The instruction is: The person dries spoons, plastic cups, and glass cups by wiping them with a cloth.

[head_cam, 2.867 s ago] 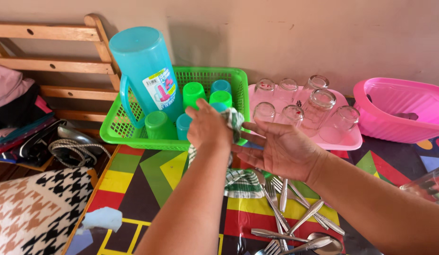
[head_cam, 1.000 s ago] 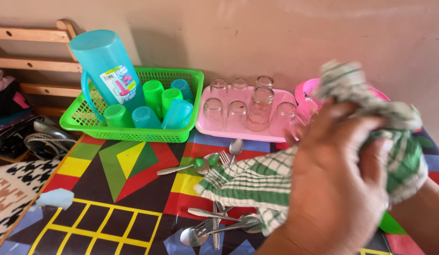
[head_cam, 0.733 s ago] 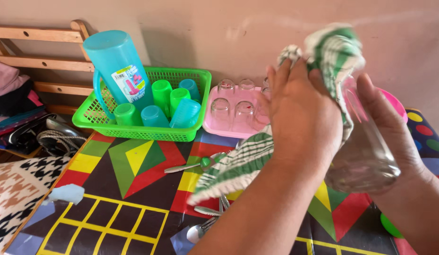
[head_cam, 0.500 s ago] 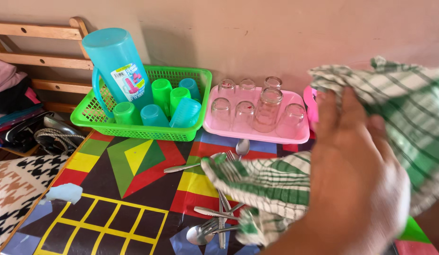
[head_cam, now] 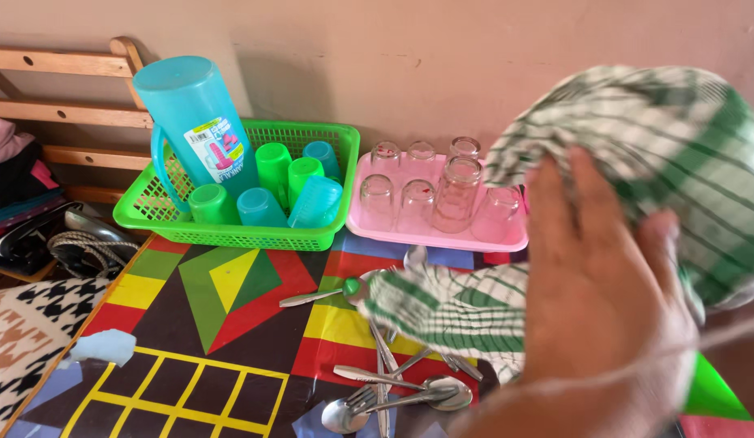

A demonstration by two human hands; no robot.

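Observation:
My left hand (head_cam: 604,300) fills the lower right of the head view, blurred, its fingers pressed into a green and white checked cloth (head_cam: 661,138). The cloth bulges in a round shape above the hand, and a loose end hangs down over the patterned tablecloth (head_cam: 231,324). My right hand is hidden behind the cloth and the left hand. What the cloth is wrapped around cannot be seen. Just left of the cloth, a pink tray (head_cam: 442,239) carries several upturned clear glasses (head_cam: 456,195).
A green basket (head_cam: 231,235) at the back left holds a tall blue jug (head_cam: 194,122) and several green and blue plastic cups. Spoons and forks (head_cam: 385,389) lie under the cloth's end. A wooden rack (head_cam: 61,61) and a houndstooth cushion (head_cam: 20,332) are at the left.
Three seconds ago my hands were over the green basket. They have since moved right and up, the right hand held a clear glass, and the cloth now covers it while my left hand rubs.

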